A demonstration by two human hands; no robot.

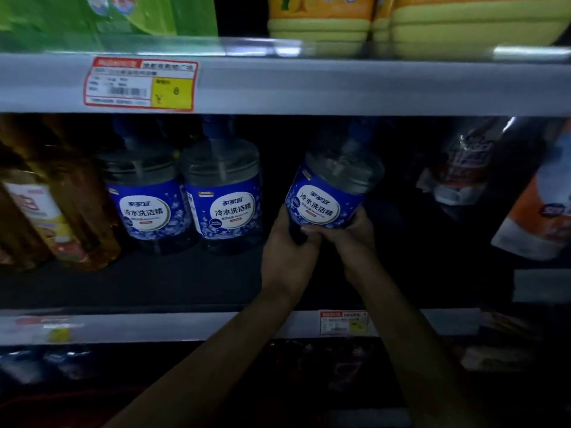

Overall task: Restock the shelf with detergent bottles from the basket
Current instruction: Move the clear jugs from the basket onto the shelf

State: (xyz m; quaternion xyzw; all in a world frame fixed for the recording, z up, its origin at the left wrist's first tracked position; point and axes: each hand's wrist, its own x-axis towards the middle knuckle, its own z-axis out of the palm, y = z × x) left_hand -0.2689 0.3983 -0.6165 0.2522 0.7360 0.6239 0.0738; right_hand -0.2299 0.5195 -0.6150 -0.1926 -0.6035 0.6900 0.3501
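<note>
Aslant: bottle (328, 193) (left hand (288, 253), right hand (356, 236))

Both hands, left hand (289, 242) and right hand (355, 234), grip the base of a tilted clear blue-labelled detergent bottle (332, 188) over the dark shelf (185, 279), right of two matching upright bottles (185, 193).

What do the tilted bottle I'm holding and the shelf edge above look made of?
The tilted bottle looks like clear glossy plastic: its shoulder is see-through, its blue label shiny. The shelf edge is probably painted metal, smooth pale grey; blur leaves that open.
</note>
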